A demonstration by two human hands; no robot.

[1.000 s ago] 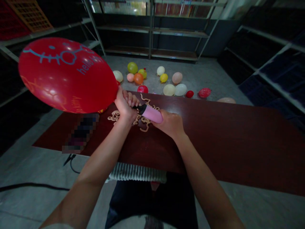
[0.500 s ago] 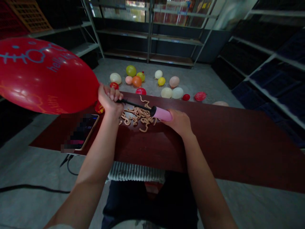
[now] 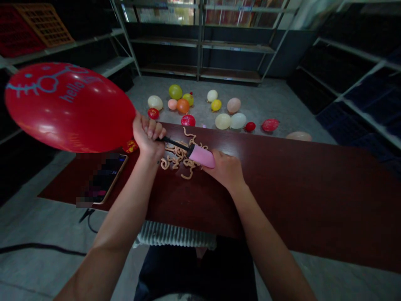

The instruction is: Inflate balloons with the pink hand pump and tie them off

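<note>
A large inflated red balloon (image 3: 75, 113) with blue "hello kitty" print hangs off to the left, its neck inside my left hand (image 3: 148, 134). My left fingers are closed round the neck, which hides where it meets the pump nozzle. From that fist a thin black rod runs right to the pink barrel of a hand pump (image 3: 202, 156). My right hand (image 3: 227, 171) is wrapped round the barrel's right end. Beneath the pump, a heap of limp beige uninflated long balloons (image 3: 178, 156) lies on the dark red table (image 3: 282, 184).
A phone (image 3: 109, 179) lies at the table's left, by a red and gold item (image 3: 130, 146). Several inflated balloons, among them an orange one (image 3: 183, 105), rest on the floor beyond. Metal shelves (image 3: 200, 42) stand behind; a black cable (image 3: 40, 247) crosses the floor.
My right hand has pushed the pink barrel left toward my left hand, so less of the black rod shows. The red balloon has shifted slightly right in view.
</note>
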